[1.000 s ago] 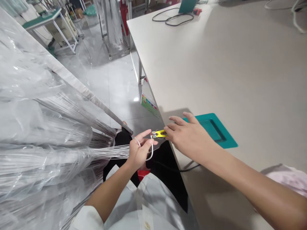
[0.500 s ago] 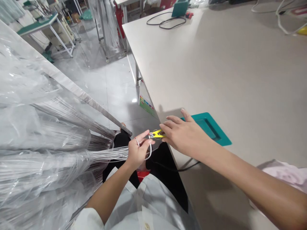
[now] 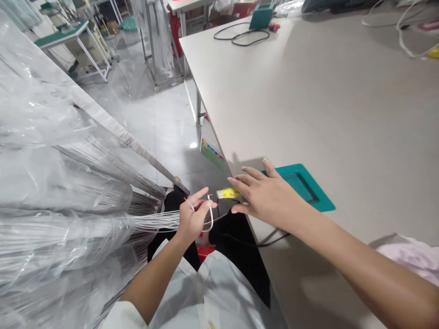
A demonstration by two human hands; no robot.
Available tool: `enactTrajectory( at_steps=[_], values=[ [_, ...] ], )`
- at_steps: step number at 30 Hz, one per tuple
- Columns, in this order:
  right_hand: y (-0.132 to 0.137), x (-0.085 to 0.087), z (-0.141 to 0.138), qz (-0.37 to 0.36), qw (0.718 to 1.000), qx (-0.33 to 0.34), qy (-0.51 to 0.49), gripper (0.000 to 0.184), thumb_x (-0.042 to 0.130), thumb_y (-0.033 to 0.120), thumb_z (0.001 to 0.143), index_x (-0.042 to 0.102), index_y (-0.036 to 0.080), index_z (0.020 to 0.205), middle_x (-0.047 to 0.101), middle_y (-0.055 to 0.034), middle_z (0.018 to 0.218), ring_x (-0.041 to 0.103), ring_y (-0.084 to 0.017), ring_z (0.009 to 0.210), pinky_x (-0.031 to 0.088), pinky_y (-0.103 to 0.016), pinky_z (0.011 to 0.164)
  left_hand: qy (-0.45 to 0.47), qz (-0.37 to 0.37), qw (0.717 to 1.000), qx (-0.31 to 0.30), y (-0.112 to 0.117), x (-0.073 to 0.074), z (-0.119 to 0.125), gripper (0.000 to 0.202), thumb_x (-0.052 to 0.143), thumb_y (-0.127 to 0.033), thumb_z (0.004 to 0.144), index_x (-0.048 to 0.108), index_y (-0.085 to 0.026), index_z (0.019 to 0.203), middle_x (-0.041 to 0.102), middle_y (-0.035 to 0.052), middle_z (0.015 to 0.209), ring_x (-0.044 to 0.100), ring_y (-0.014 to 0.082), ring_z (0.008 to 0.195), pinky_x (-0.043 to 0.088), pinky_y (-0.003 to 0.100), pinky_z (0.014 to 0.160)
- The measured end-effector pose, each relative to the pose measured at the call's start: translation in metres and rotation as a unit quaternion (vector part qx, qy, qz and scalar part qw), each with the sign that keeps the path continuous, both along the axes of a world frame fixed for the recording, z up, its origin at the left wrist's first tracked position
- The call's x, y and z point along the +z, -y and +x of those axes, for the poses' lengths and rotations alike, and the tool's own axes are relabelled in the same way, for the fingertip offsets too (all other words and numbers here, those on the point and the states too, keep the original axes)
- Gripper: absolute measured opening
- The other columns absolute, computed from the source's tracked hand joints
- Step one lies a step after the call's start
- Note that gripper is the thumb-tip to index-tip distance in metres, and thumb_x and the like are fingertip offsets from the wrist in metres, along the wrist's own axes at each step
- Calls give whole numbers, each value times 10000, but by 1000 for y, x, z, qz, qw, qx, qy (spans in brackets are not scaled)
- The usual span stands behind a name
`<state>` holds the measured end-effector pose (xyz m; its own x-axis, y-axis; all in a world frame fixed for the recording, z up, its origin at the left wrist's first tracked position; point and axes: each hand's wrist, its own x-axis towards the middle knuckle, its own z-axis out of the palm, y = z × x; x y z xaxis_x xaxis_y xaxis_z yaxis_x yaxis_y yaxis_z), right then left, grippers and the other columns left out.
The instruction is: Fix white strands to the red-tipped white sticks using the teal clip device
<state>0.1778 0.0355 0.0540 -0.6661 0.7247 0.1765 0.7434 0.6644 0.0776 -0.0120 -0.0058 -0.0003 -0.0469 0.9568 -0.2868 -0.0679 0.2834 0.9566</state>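
Note:
In the head view, my left hand pinches a white cable near its end, where thin reddish wire ends stick out. The cable bends in a loop below my fingers. My right hand hovers over the table's near-left edge, its thumb and fingers around a small yellow hand tool. That tool is smeared by motion, and its rear part is hidden behind the fingers. Its pale tip points toward the cable end, with a small gap between. Under my right hand lies a green tray-like piece, partly covered.
Bundles of grey-white cables in clear plastic hang along a metal bar at left. A black cord runs off the white table. Pink cloth lies at right. A green box stands at the far end.
The yellow tool has come away from the cable end and a gap now shows. My left hand has shifted slightly left with the cable; thin reddish wire ends are now visible.

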Motion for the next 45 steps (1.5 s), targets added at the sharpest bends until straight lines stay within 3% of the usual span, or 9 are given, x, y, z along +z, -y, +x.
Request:
enactTrajectory(
  at_steps=[6, 12, 21, 23, 26, 32, 36, 40, 45],
  values=[
    [34, -2, -30, -63, 944, -11, -325, 232, 516, 239, 859, 609, 168, 1058, 671, -98, 1003, 632, -184, 901, 528, -309, 775, 77, -6, 997, -4, 8, 20, -16, 412, 633, -275, 747, 611, -174, 1145, 702, 26, 724, 527, 76, 512, 416, 213, 535],
    [45, -15, -58, -352, 770, -29, -532, 194, 484, 296, 877, 641, 203, 811, 625, -29, 717, 600, -149, 659, 522, -291, 624, 143, -7, 988, -50, 23, 37, -19, 412, 638, -361, 740, 645, -189, 1115, 621, 13, 636, 425, 53, 442, 361, 210, 459],
    [45, -25, -77, -511, 522, -101, -675, 249, 599, 364, 791, 619, 174, 631, 539, 12, 482, 473, -104, 427, 393, -242, 430, 145, 39, 982, -116, 31, 27, -22, 444, 576, -367, 801, 584, -182, 1204, 550, 8, 593, 479, 90, 533, 393, 232, 539],
    [46, -27, -79, -507, 539, -110, -664, 251, 597, 375, 789, 628, 170, 648, 552, 3, 507, 490, -107, 448, 406, -239, 431, 146, 33, 984, -100, 30, 28, -24, 460, 597, -372, 782, 590, -164, 1192, 553, 6, 586, 506, 102, 560, 405, 235, 560],
    [47, -28, -75, -402, 637, -144, -642, 190, 578, 348, 807, 677, 191, 846, 632, -44, 753, 514, -103, 511, 454, -248, 454, 87, 13, 994, -59, 25, 23, -30, 465, 588, -358, 786, 576, -149, 1202, 607, 22, 645, 518, 102, 572, 421, 242, 595],
    [47, -31, -68, -229, 785, -95, -568, 300, 618, 232, 777, 634, 234, 1077, 621, -75, 923, 595, -143, 693, 521, -274, 579, -209, 26, 970, 123, 4, -1, -48, 551, 648, -326, 717, 531, -203, 1241, 661, 40, 926, 416, 50, 454, 395, 213, 540],
    [46, -29, -75, -222, 817, -59, -529, 250, 596, 222, 786, 653, 233, 1029, 646, -71, 924, 601, -131, 623, 516, -258, 534, -233, 53, 971, 17, 7, 3, -41, 501, 591, -305, 760, 532, -189, 1245, 673, 34, 837, 501, 94, 505, 439, 229, 589],
    [46, -26, -79, -218, 817, -24, -533, 132, 570, 185, 797, 672, 215, 875, 665, -51, 842, 625, -142, 675, 530, -266, 613, -210, 88, 966, -120, 22, 8, -22, 476, 545, -234, 778, 534, -163, 1249, 660, 121, 1079, 623, 236, 921, 460, 336, 841],
    [45, -31, -73, -247, 797, -84, -545, 105, 551, 202, 820, 652, 215, 796, 672, -30, 754, 622, -151, 662, 525, -280, 623, -45, 49, 993, -97, 28, 11, -13, 510, 551, -168, 768, 490, -160, 1274, 638, 109, 1113, 602, 215, 1012, 446, 346, 919]
  ],
)
